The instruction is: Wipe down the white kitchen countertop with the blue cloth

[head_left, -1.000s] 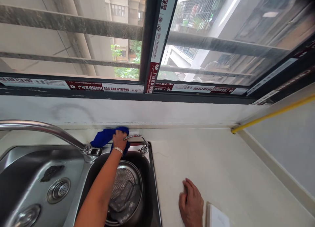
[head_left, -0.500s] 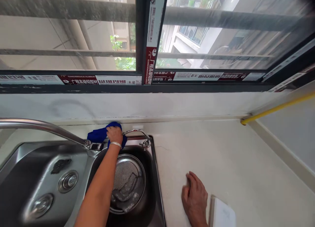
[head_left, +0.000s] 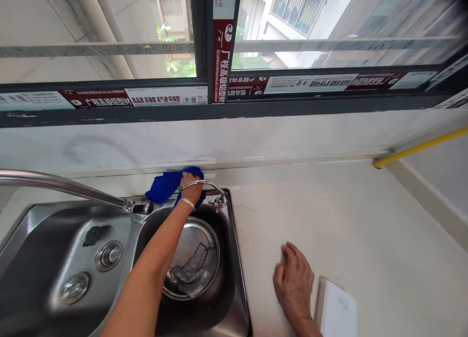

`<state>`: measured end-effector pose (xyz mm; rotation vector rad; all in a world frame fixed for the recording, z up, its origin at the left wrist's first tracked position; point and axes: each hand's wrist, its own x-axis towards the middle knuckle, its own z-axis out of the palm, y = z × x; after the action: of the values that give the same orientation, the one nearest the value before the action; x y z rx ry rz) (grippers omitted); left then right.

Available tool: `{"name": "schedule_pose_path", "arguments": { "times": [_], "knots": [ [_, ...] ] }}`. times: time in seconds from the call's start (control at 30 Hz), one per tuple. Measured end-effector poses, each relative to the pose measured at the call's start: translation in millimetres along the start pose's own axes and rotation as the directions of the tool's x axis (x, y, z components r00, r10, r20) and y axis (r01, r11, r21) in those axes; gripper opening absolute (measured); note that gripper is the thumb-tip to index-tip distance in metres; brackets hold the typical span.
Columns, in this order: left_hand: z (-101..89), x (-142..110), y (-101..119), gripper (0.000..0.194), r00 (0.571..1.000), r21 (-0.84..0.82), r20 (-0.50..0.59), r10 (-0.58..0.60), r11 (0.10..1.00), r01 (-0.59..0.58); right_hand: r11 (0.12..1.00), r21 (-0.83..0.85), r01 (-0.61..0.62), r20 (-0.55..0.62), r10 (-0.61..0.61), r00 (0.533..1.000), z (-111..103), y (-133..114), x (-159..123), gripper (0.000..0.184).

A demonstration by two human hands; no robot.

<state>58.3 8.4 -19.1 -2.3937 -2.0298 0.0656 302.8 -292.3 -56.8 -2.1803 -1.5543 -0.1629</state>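
My left hand reaches over the back rim of the sink with a blue cloth pressed under its fingers. The cloth spreads to both sides of the hand, along the ledge by the wall. A thin curved tap arches just over that hand. My right hand rests on the pale countertop right of the sink, holding nothing, its fingers loosely bent and the thumb apart. Below my left arm, a round perforated metal strainer sits in the right basin with a grey mesh cloth in it.
A large chrome faucet extends over the left basin, where a dark scrap lies near the drain. A white box lies beside my right hand. A yellow pipe runs along the right wall below the window.
My left hand has slid right along the back ledge with the blue cloth, coming under the thin tap. My right hand stays on the countertop. The camera view has tilted down somewhat.
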Motion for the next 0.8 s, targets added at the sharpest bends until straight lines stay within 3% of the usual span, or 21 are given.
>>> {"name": "schedule_pose_path", "arguments": {
  "times": [0.4, 0.57, 0.8],
  "knots": [
    [-5.2, 30, 49, 0.038, 0.945, -0.04, 0.05, 0.323, 0.946, -0.321, 1.0, -0.005, 0.026, -0.024, -0.026, 0.999, -1, -2, 2, 0.039],
    [-10.2, 35, 61, 0.038, 0.905, -0.059, 0.063, 0.421, 0.907, -0.418, 0.999, -0.022, 0.039, -0.018, -0.039, 0.999, -1, -2, 1, 0.041],
    [-13.7, 47, 99, 0.038, 0.825, -0.105, 0.037, 0.564, 0.823, -0.558, 0.999, 0.007, 0.045, 0.0, -0.045, 0.999, 0, 0, 0, 0.043]
  ]
}}
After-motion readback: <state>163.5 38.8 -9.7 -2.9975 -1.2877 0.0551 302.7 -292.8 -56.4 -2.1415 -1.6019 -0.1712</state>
